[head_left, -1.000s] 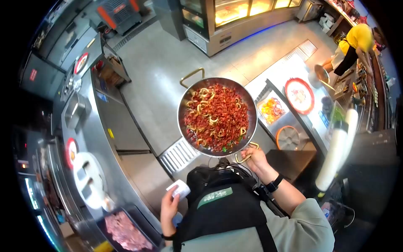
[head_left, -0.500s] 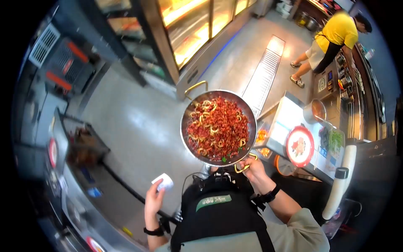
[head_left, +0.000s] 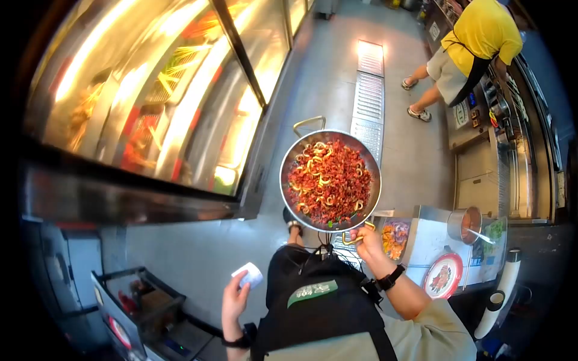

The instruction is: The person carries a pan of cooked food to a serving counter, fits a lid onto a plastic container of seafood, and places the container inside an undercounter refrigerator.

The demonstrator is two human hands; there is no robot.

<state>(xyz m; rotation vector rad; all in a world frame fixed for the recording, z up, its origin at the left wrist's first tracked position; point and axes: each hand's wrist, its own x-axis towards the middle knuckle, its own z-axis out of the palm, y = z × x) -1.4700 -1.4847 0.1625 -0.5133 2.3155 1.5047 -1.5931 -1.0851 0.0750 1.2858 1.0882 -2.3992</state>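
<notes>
A round metal pan (head_left: pixel 285 191) with two brass-coloured loop handles is held out in front of me. Chopped red food mixed with pale curled rings (head_left: pixel 330 180) covers its bottom, with a few green bits near the edge. My right hand (head_left: pixel 367 243) is closed round the near handle (head_left: pixel 354 236); the far handle (head_left: pixel 308 123) is untouched. Lower left, my left hand (head_left: pixel 235 298) pinches a small white piece (head_left: pixel 249 274), perhaps folded paper or cloth, well apart from the pan.
Lit glass-fronted cabinets (head_left: pixel 180 102) line the left. A floor drain grate (head_left: pixel 368 99) runs ahead. At right, a counter (head_left: pixel 421 240) bears a red-rimmed plate (head_left: pixel 443 275) and a pot (head_left: pixel 465 225) with a utensil. A co-worker in yellow (head_left: pixel 481 36) stands at the stoves. A black-framed cart (head_left: pixel 150 301) stands lower left.
My view has turned and moved forward, so the glass cabinets now fill the upper left. The pan has come along in my right hand, and the white piece stays in my left.
</notes>
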